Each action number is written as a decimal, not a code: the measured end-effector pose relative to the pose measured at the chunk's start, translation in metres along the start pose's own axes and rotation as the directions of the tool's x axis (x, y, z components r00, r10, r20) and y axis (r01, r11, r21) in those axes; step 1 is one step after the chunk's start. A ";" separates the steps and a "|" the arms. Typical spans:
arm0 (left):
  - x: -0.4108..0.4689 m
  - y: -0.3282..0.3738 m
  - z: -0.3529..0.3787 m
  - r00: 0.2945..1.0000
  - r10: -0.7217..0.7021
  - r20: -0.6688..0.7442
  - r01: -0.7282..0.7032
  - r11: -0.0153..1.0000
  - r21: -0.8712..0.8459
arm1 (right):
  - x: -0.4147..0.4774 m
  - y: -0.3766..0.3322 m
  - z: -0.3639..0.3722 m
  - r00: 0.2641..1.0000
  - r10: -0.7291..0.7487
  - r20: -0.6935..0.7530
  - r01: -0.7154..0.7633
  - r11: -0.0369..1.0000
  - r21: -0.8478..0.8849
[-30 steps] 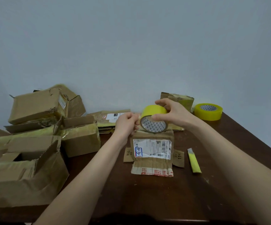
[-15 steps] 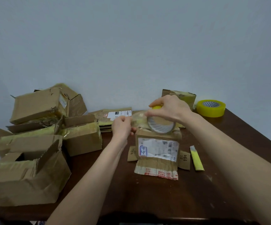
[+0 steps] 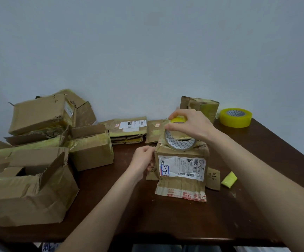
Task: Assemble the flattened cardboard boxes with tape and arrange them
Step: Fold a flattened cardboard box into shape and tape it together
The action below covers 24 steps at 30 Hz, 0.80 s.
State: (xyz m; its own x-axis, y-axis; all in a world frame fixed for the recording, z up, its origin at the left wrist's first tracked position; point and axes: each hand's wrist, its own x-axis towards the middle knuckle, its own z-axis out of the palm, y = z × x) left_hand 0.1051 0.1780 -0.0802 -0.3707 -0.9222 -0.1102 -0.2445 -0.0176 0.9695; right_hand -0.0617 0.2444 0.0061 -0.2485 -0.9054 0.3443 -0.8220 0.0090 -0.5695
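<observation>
On the middle box (image 3: 182, 185), we read "3-3-" on a blue-edged sticker (image 3: 165, 170) and "502-602" on the white shipping label (image 3: 180, 163).

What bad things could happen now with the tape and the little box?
The small box is crumpled, with flaps splayed at its base, so pulling the tape roll in the right hand across its top might tip or squash it; only the left hand at its side steadies it. The yellow box cutter lies right beside the right forearm, which could bump it along the table.
</observation>
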 end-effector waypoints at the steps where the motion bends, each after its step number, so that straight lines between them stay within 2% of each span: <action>1: -0.001 -0.002 0.002 0.997 -0.064 0.046 0.063 0.997 0.035 | -0.002 0.000 0.001 1.000 0.009 -0.011 -0.009 1.000 0.016; 3: 0.000 -0.008 0.001 0.984 -0.153 0.094 0.136 0.976 0.171 | -0.006 0.001 0.001 0.999 0.029 -0.043 -0.027 0.998 0.050; 4: 0.001 -0.011 0.000 0.985 -0.153 0.086 0.127 0.960 0.248 | -0.008 0.002 0.001 0.998 0.034 -0.055 -0.031 0.998 0.064; 6: 0.004 -0.014 -0.005 1.000 -0.008 -0.021 0.014 0.954 0.299 | -0.011 0.004 0.001 0.997 0.033 -0.065 -0.028 0.997 0.076; 7: 0.005 -0.011 -0.008 0.991 0.106 -0.082 -0.086 0.972 0.217 | -0.011 0.004 0.002 0.997 0.030 -0.067 -0.025 0.997 0.076; 8: 0.005 -0.005 -0.011 0.975 0.209 -0.080 -0.201 0.974 0.100 | -0.011 0.004 0.003 0.997 0.029 -0.069 -0.023 0.997 0.079; 9: 0.006 0.003 -0.013 0.952 0.304 0.009 -0.305 0.952 0.030 | -0.011 0.003 0.004 0.997 0.026 -0.073 -0.020 0.996 0.083; 10: 0.006 0.010 -0.013 0.922 0.358 0.147 -0.368 0.928 0.052 | -0.011 0.003 0.004 0.997 0.023 -0.076 -0.016 0.996 0.087; 12: 0.005 0.020 -0.005 0.857 0.321 0.403 -0.427 0.880 0.207 | -0.010 0.004 0.004 0.997 0.018 -0.078 -0.009 0.994 0.111; 13: 0.004 0.022 -0.001 0.843 0.288 0.454 -0.440 0.854 0.277 | -0.010 0.004 0.004 0.997 0.016 -0.075 -0.006 0.991 0.134; 15: 0.005 0.024 0.001 0.849 0.311 0.428 -0.474 0.806 0.355 | -0.010 0.003 0.004 0.997 0.008 -0.073 0.005 0.983 0.182; 18: 0.009 0.028 -0.016 0.835 0.426 0.347 -0.538 0.763 0.359 | -0.005 0.002 0.002 0.995 -0.027 -0.095 0.052 0.961 0.271; 20: 0.013 0.030 -0.038 0.841 0.431 0.328 -0.535 0.756 0.378 | -0.002 0.000 0.004 0.998 -0.008 -0.068 0.032 0.931 0.363; 22: 0.015 0.027 -0.051 0.830 0.429 0.356 -0.557 0.654 0.512 | 0.001 0.000 0.015 1.000 -0.016 -0.022 0.024 0.922 0.387; 24: 0.012 0.019 -0.050 0.796 0.493 0.352 -0.596 0.536 0.598 | 0.003 0.001 0.028 0.999 -0.036 -0.002 0.034 0.905 0.425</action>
State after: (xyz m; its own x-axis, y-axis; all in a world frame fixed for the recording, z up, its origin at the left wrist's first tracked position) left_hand 0.1413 0.1470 -0.0525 -0.7306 -0.6065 0.3138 -0.4453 0.7715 0.4544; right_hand -0.0486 0.2293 -0.0142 -0.2196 -0.9042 0.3664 -0.5344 -0.2027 -0.8206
